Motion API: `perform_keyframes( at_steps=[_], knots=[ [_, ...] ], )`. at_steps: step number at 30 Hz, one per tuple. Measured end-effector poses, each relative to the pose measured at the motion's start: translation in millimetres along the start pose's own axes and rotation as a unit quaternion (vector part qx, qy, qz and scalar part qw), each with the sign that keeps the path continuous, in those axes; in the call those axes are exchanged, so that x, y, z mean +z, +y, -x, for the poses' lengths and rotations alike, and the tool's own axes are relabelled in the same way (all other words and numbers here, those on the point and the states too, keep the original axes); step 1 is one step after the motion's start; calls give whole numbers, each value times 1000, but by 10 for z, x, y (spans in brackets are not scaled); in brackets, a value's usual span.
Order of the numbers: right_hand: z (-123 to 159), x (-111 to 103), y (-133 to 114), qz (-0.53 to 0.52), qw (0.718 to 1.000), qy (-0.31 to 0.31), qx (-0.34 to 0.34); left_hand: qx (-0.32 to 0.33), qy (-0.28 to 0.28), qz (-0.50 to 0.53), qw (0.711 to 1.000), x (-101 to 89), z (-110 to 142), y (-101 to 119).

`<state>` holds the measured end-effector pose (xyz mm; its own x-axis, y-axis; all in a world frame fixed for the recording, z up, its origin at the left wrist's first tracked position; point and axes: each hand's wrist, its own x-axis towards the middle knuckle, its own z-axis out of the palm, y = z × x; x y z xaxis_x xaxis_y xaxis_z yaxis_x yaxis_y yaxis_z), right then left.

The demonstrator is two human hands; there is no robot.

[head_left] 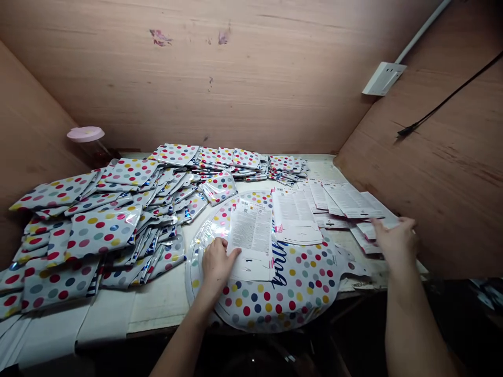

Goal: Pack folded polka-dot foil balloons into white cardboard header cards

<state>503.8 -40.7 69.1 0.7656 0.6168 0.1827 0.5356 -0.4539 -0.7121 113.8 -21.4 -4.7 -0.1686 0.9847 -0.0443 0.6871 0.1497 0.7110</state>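
A flat, round foil balloon (275,309) with coloured dots and blue lettering lies at the front of the table, its tail (351,264) pointing right. On it rest two printed leaflets, a left one (251,235) and a right one (296,212). My left hand (217,264) is closed at the left edge of the left leaflet, thumb on top of it. At the right, my right hand (396,243) has its fingers closed on the edge of a leaflet (365,229) among a spread of leaflets (338,199); its fingertips are partly hidden.
Folded dotted foil packets (102,230) are heaped at the left, with more packets (243,159) along the back. A pink-lidded jar (86,136) stands in the back left corner. Wooden walls enclose the table; a socket (383,78) and black cable (432,110) are at the right.
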Motion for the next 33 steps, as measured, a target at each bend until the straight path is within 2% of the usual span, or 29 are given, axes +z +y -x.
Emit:
perform_keyframes(
  at_steps=[1,3,4,5,6,7,8,10,15,17,19,21,22,24,25,26,27,29,30,33],
  knots=[
    [254,47,-23,-12,999,-45,12,-7,-7,30,999,-37,16,-6],
    [863,179,-122,-89,974,-207,22,-13,-22,89,996,-88,82,8],
    [1182,250,-194,-190,912,-361,41,-11,-29,125,992,-100,134,26],
    [1483,316,-275,-277,838,-464,76,-7,-37,177,984,-105,197,48],
    [1750,372,-358,-339,778,-515,122,-6,-45,241,969,-104,266,71],
    [1968,419,-434,-396,738,-521,163,-8,-54,310,949,-101,339,90],
    [2132,458,-496,-441,712,-508,202,-13,-61,372,926,-96,410,102],
    [2313,526,-568,-506,679,-466,257,-22,-56,440,896,-85,531,103],
    [2416,694,-588,-597,582,-438,337,-4,13,355,935,3,676,-9],
    [2480,735,-645,-615,569,-430,337,1,38,294,955,72,726,-83],
    [2550,752,-733,-629,578,-417,311,3,54,243,969,125,805,-176],
    [2596,751,-808,-637,592,-396,295,28,10,242,970,125,887,-282],
    [2605,747,-830,-639,593,-387,301,59,-41,269,961,101,911,-334],
    [2607,735,-847,-635,577,-402,319,145,-167,349,911,16,891,-413],
    [2607,727,-849,-629,562,-432,319,182,-223,389,875,-32,839,-432],
    [2610,718,-853,-619,545,-472,310,202,-255,416,849,-76,763,-435],
    [2619,710,-862,-608,530,-514,292,205,-267,427,839,-111,670,-420],
    [2649,697,-907,-587,510,-580,245,196,-245,426,849,-148,483,-354],
    [2665,696,-942,-579,507,-598,223,197,-221,403,866,-153,412,-312],
    [2691,718,-1054,-562,524,-613,180,239,-156,285,915,-160,363,-211]
  ],
)
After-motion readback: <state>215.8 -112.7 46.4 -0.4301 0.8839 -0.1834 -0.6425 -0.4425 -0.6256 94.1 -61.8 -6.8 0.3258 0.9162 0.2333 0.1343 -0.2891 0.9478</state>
